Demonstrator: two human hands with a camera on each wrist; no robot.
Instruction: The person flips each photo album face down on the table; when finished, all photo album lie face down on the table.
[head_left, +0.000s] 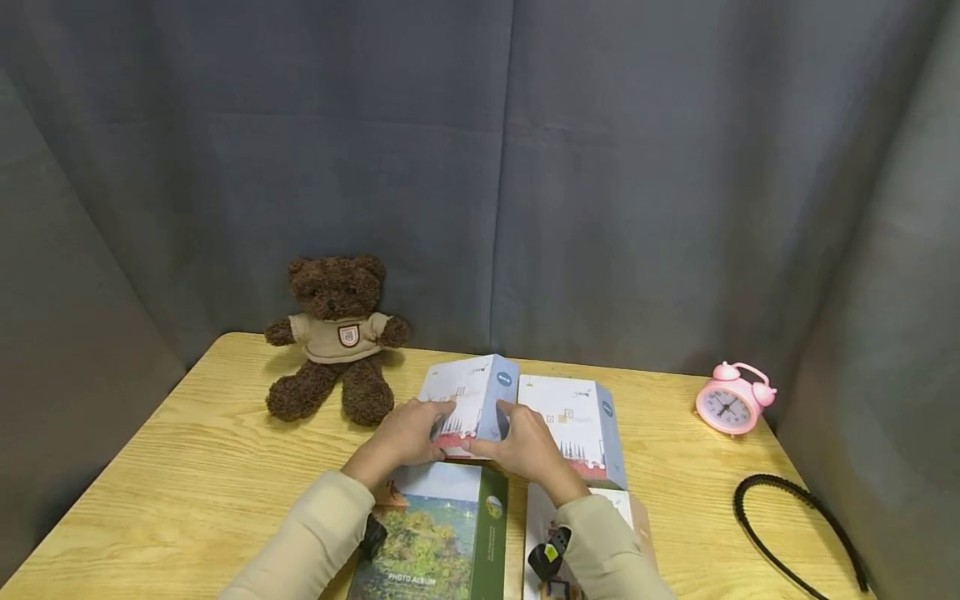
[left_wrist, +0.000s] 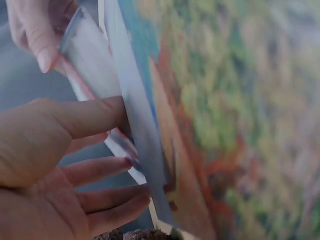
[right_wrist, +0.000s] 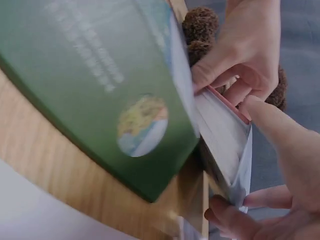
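Note:
Near the back of the table, both hands hold a white photo album with a blue spine (head_left: pixel 467 387). At its left edge, my left hand (head_left: pixel 408 432) grips it with thumb and fingers. My right hand (head_left: pixel 528 446) grips the spine side; in the right wrist view its thumb and fingers stand on either side of the album (right_wrist: pixel 224 132). The album tilts with its pale page edges showing. A green-spined photo album (head_left: pixel 431 533) with a painted landscape lies just in front, and its cover (left_wrist: pixel 240 110) fills much of the left wrist view.
A matching white album (head_left: pixel 558 412) lies right of the held one. Another album (head_left: pixel 642 521) is partly hidden under the right forearm. A brown teddy bear (head_left: pixel 339 292) sits at back left. At right are a pink alarm clock (head_left: pixel 726 410) and a black curved band (head_left: pixel 765 478).

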